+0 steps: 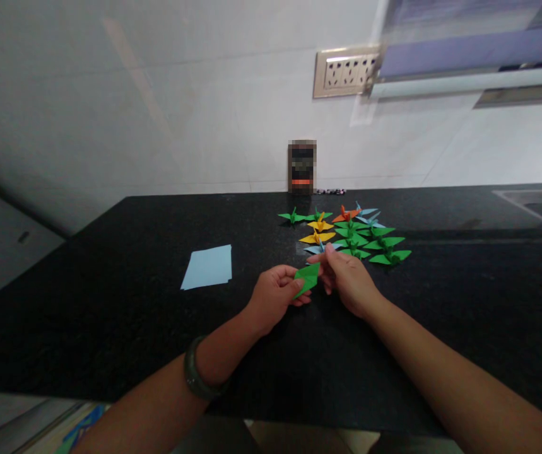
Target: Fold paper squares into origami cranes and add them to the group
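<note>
A partly folded green paper piece [307, 277] is held between both hands over the black countertop [110, 296]. My left hand [274, 295] grips its lower left edge with curled fingers. My right hand [346, 280] pinches its right tip, fingers pressed together. Just beyond the hands lies a cluster of finished paper cranes [353, 234] in green, yellow, orange and light blue.
A small stack of light blue paper sheets [208, 266] lies to the left of the hands. A blurred upright object [301, 166] stands against the white wall, with a socket panel [345, 72] above. A sink edge [536, 202] shows at far right.
</note>
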`<state>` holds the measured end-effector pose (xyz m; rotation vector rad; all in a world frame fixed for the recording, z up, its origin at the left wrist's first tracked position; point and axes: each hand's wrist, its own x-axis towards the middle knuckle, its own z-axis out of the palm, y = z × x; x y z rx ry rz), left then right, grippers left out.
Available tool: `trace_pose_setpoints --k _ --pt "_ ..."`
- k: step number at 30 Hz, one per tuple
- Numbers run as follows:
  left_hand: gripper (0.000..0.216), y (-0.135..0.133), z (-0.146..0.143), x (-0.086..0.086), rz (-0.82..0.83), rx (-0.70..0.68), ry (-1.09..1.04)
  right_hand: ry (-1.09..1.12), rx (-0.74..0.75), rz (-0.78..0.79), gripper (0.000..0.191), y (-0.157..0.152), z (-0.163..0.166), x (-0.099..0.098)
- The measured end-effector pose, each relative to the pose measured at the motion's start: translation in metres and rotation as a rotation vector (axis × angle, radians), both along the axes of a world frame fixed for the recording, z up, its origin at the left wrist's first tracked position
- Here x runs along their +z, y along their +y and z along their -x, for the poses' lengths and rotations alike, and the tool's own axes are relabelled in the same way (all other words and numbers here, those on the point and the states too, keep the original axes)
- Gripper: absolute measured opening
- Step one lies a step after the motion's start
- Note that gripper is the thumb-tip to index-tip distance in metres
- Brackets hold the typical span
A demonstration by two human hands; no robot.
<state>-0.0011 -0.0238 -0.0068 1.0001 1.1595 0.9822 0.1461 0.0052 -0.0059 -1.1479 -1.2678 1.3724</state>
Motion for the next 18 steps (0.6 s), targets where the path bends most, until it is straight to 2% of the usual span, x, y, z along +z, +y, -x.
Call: trace_pose_setpoints --k 4,6,8,10,12,14,18 --pt "0.014 0.003 0.003 -0.005 -0.179 0.09 0.025 -0.084 0.164 -0.057 0.035 -0.004 -0.001 0.001" --pt "0.01 0.005 0.005 -0.007 -0.268 0.108 0.071 -0.138 0.188 -0.198 0.026 -0.007 0.0 0.0" --pt "0.013 0.006 0.005 -0.009 -0.309 0.133 0.096 -0.206 0.136 -0.419 0.015 -0.009 0.0 -0.001" --pt "0.025 0.007 0.005 -0.011 -0.27 0.175 0.049 -0.307 0.071 -0.632 0.008 -0.01 0.0 -0.001" --pt "0.029 0.007 0.004 -0.011 -0.17 0.18 -0.052 -0.428 0.025 -0.767 0.011 -0.011 -0.001 -0.001" --pt "0.026 0.006 0.004 -0.01 -0.091 0.136 -0.154 -0.53 0.004 -0.846 0.015 -0.011 -0.002 -0.001" --pt "0.037 0.004 0.004 -0.005 -0.047 0.046 -0.284 -0.602 0.044 -0.953 0.016 -0.01 -0.004 -0.001"
